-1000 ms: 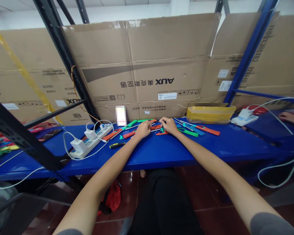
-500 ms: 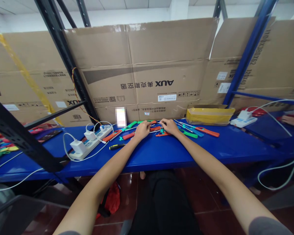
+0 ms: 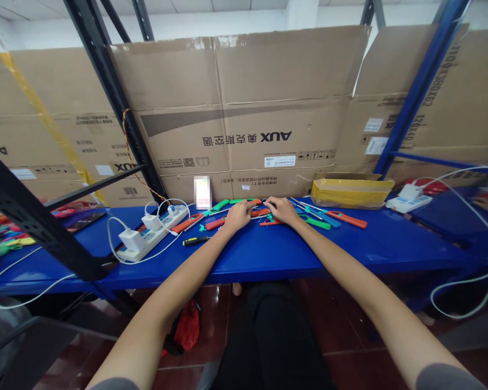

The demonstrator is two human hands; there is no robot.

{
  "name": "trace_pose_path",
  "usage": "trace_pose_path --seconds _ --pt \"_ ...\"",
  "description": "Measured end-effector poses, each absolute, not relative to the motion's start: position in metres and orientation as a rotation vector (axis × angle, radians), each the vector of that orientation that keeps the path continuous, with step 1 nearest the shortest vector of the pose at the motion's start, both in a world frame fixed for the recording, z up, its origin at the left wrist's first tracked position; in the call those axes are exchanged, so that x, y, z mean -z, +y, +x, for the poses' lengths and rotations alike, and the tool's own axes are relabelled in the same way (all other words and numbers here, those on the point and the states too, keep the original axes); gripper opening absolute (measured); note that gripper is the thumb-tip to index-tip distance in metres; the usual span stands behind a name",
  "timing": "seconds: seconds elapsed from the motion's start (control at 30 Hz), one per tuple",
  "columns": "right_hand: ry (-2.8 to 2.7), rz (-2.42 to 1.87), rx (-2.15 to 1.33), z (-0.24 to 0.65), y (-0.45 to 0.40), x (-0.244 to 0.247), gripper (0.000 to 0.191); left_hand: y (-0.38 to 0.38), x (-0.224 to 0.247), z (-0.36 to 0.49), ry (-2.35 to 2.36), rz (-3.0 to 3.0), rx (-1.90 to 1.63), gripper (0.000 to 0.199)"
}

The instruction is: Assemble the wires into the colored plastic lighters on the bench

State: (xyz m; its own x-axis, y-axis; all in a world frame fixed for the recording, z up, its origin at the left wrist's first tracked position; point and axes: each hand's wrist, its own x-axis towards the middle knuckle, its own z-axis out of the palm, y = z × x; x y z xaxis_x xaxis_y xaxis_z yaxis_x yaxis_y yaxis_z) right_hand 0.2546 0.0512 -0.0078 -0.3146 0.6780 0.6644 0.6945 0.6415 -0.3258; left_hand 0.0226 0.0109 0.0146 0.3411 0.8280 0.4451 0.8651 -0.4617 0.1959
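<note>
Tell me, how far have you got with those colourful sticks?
Partway, it seems. The long orange plastic handle with a thin metal rod, far right, may be finished. The left hand holds another orange plastic handle; the right hand is at its end. A small loose green plastic piece suggests more remains; how much, I can't tell.

Workshop: blue metal workbench, screwdriver, power strips, cardboard partitions.

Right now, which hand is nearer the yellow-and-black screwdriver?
Left. The left hand is just beyond the screwdriver and to its right; the right hand is farther off to the right, past the left hand.
</note>
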Motion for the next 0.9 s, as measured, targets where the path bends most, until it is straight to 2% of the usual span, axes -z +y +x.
trace_pose_path --seconds 0.9 --pt "-2.067 -1.057 0.147 0.2551 0.0484 0.0111 0.022 0.0114 -0.0173 0.0223 -1.518 -2.586 0.658 0.058"
